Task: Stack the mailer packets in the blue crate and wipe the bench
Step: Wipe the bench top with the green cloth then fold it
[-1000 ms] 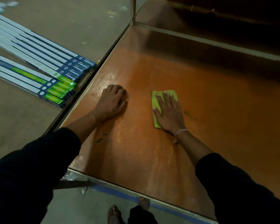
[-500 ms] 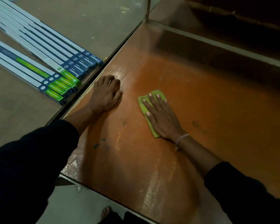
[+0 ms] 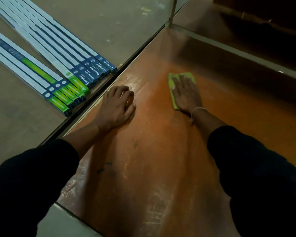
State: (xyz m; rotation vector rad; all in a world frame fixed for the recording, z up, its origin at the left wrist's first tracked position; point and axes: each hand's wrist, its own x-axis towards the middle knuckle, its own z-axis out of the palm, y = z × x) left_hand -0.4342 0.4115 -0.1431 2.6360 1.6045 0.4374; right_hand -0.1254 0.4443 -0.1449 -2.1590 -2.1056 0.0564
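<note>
Right hand (image 3: 186, 95) pressed flat, fingers spread, on the green cloth (image 3: 173, 89) at centre frame, its long axis running up the bench (image 3: 161, 168), left hand (image 3: 117, 106) braced beside.

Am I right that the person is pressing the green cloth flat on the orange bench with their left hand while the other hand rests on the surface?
Not quite: in the head view it is the right hand that presses the green cloth flat on the orange bench. The left hand is the one resting on the surface.
</note>
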